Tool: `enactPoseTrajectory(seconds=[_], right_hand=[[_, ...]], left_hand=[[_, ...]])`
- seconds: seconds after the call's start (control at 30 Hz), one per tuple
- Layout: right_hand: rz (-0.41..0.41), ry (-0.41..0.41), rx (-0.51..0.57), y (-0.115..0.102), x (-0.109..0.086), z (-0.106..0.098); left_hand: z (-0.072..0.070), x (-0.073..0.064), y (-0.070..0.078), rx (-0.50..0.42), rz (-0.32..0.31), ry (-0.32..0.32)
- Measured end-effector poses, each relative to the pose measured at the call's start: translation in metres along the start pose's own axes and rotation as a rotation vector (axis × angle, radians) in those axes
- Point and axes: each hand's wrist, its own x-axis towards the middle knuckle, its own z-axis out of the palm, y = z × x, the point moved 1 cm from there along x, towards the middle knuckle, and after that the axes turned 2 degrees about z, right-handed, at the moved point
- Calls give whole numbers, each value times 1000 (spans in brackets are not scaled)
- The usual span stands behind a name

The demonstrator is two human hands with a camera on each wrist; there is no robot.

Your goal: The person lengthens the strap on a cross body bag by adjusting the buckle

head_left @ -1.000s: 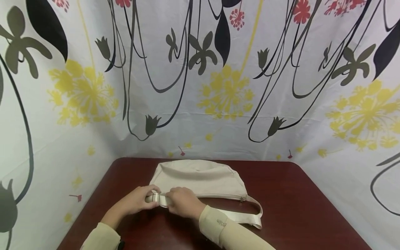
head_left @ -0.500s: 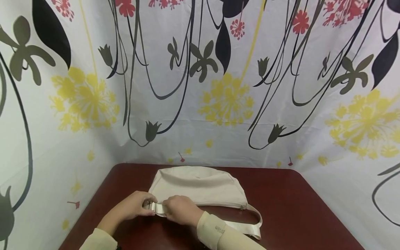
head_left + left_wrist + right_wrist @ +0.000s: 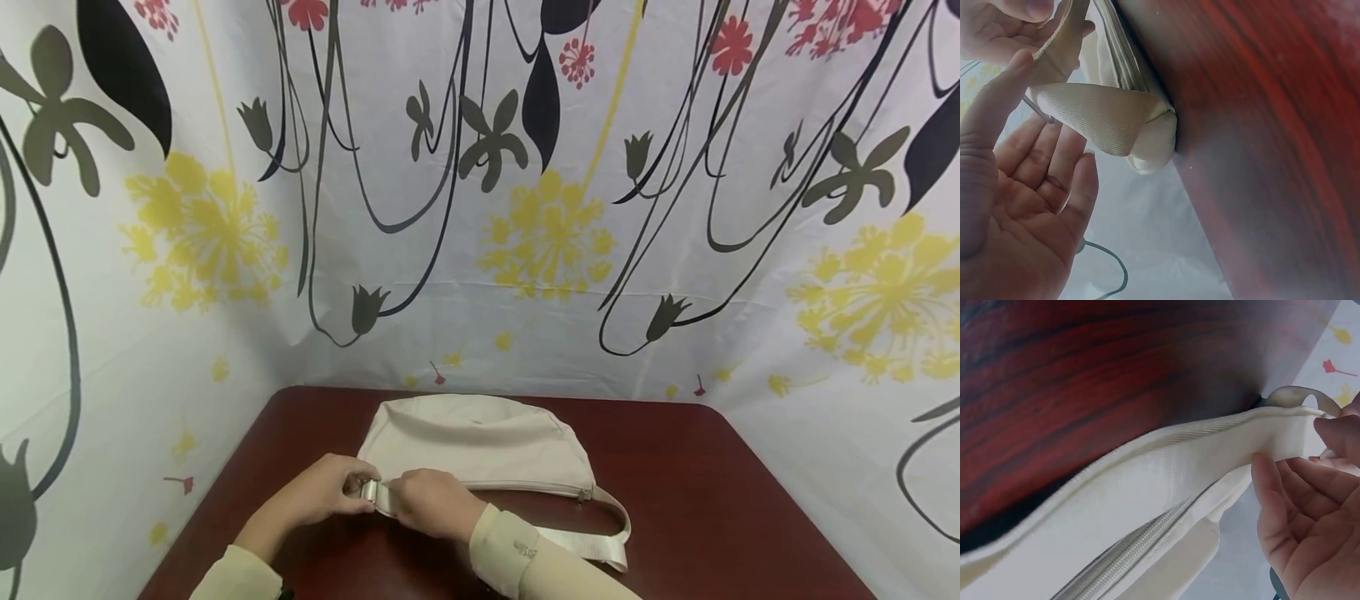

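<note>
A cream fabric shoulder bag [image 3: 480,446] lies flat, its zipped edge toward me. My left hand [image 3: 322,493] pinches the strap at a metal slider buckle [image 3: 369,492] near the bag's left front corner. Just right of the buckle, my right hand [image 3: 435,502] grips the webbing. In the left wrist view the strap [image 3: 1097,115] bends in a loop from the buckle down to the bag's end, above the open palm side of my left fingers [image 3: 1047,156]. The right wrist view shows the strap [image 3: 1166,465] running doubled beside the zipper [image 3: 1129,556]. My right fingertips partly hide it.
A dark red wooden table [image 3: 697,492] with rounded far corners carries the bag. The rest of the strap loops round at the bag's right [image 3: 600,546]. A white curtain [image 3: 450,250] with flower prints hangs along the back and both sides.
The head view has tilted slightly. Both hands have shifted a little left with the buckle relative to the bag, keeping their holds. The bag stays in place.
</note>
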Motion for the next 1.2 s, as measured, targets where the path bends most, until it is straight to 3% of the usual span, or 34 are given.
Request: enactPoseTrajectory(seconds=[0.3, 0.57, 0.77, 1.2], right_hand=[[10, 45, -76, -2, 3, -4], [7, 65, -142, -1, 3, -10], [30, 26, -58, 1, 3, -9], [59, 20, 102, 0, -2, -8]], left_hand=[[-1, -2, 5, -2, -7, 35], [-4, 2, 8, 23, 24, 56], [-3, 1, 9, 26, 12, 49], [7, 2, 8, 37, -1, 50]])
